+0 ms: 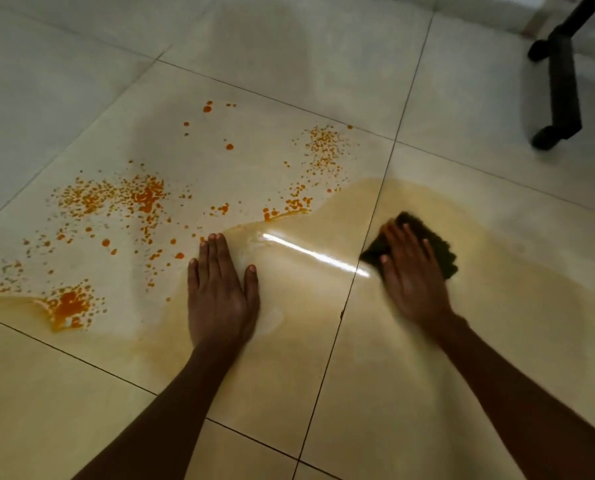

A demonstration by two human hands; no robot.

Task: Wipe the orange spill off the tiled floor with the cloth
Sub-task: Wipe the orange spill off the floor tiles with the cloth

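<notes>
Orange spill droplets [143, 199] lie scattered over the pale tiled floor [81, 393], with a thicker patch at the lower left and more specks at the upper middle. A thin yellowish smeared film spreads across the tiles around both hands. My right hand [410, 275] presses flat, fingers straight, on a dark cloth [438, 247] to the right of a tile joint; the hand looks motion-blurred. My left hand [220, 289] rests flat on the floor, palm down, at the edge of the droplets.
A black office chair base with castors [559, 88] stands at the upper right. A bright light reflection streaks the wet tile between my hands. Dark grout lines cross the floor.
</notes>
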